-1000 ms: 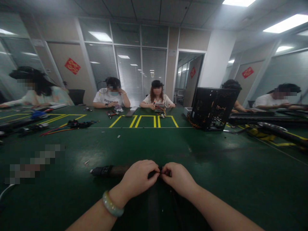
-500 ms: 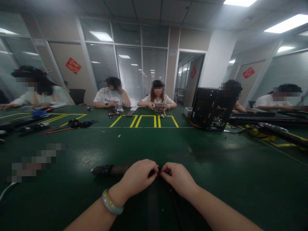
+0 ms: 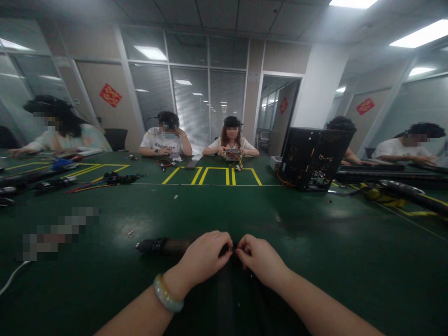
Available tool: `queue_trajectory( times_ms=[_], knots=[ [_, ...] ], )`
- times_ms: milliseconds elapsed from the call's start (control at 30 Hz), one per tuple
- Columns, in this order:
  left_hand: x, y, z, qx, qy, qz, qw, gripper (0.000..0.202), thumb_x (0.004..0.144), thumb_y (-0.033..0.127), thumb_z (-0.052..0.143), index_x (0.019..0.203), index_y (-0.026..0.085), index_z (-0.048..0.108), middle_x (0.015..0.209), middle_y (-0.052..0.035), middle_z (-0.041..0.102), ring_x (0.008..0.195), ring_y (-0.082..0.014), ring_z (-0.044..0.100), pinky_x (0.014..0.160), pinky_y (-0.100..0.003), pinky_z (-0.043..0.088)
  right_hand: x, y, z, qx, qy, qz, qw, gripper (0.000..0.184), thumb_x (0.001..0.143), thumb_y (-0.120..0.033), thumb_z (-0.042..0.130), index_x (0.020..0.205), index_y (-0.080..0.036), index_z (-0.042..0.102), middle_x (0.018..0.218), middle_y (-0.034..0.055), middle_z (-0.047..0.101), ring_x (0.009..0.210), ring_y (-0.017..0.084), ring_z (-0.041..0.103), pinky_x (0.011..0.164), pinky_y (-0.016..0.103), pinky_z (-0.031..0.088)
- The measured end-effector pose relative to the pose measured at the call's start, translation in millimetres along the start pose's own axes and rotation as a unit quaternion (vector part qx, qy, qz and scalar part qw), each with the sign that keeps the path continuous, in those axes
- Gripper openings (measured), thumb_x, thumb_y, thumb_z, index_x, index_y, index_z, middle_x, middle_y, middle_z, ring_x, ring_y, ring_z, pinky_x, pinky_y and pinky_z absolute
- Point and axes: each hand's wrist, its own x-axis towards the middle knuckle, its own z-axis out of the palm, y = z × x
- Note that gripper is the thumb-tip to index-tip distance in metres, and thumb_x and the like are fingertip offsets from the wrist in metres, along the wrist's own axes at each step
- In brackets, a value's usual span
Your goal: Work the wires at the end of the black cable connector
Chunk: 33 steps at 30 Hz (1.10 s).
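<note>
A dark cylindrical tool (image 3: 171, 246), which looks like an electric screwdriver, lies across the table in front of me. Its ribbed black collar and metal tip point left. My left hand (image 3: 205, 256) reaches over its right end, thumb and forefinger pinched together near the tool's tail. Close beside it, my right hand (image 3: 262, 261) is also pinched, fingertips almost meeting the left ones. Whatever small dark piece sits between the fingertips is too small to make out. The tool's right end is hidden behind my left hand. A pale green bangle (image 3: 168, 294) circles my left wrist.
A black computer case (image 3: 315, 158) stands at the back right. Cables and dark parts (image 3: 112, 179) lie at the back left. A blurred-out strip (image 3: 59, 235) with a white cord is at left. Several people sit across the green table (image 3: 224, 205), marked with yellow tape.
The view has shifted slightly, so everything sits a little farther right. My hands stay at the same spot, with a slightly wider gap between their fingertips.
</note>
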Motion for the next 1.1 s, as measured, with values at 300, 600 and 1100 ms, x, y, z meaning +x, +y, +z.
queue_trajectory(
  times_ms=[300, 600, 1100],
  knots=[
    [0.3, -0.1, -4.5, -0.006, -0.014, 0.012, 1.0, 0.007, 0.087, 0.023, 0.057, 0.094, 0.022, 0.061, 0.092, -0.0006, 0.063, 0.088, -0.0181, 0.057, 0.079, -0.032, 0.044, -0.7, -3.3, -3.9, -0.045, -0.003, 0.001, 0.999, 0.012, 0.089, -0.03, 0.057, 0.092, -0.02, 0.064, 0.069, -0.0014, 0.067, 0.061, 0.013, 0.061, 0.053, 0.021, 0.034],
    [-1.1, 0.9, -6.6, -0.011, -0.01, 0.027, 1.0, 0.009, 0.087, 0.024, 0.058, 0.095, 0.021, 0.062, 0.095, -0.0019, 0.063, 0.09, -0.019, 0.058, 0.082, -0.033, 0.045, -0.4, 0.0, -4.5, -0.036, -0.012, 0.001, 0.999, 0.012, 0.088, -0.03, 0.057, 0.093, -0.021, 0.064, 0.072, -0.0012, 0.068, 0.061, 0.014, 0.061, 0.052, 0.021, 0.034],
    [-0.8, 0.4, -5.2, -0.001, -0.016, 0.02, 1.0, 0.008, 0.088, 0.022, 0.056, 0.094, 0.022, 0.061, 0.094, -0.0012, 0.063, 0.089, -0.0187, 0.057, 0.082, -0.032, 0.044, -2.2, -2.8, -5.4, -0.028, -0.004, 0.002, 1.0, 0.013, 0.087, -0.03, 0.061, 0.092, -0.02, 0.067, 0.075, 0.0, 0.068, 0.064, 0.013, 0.06, 0.053, 0.02, 0.035]
  ],
)
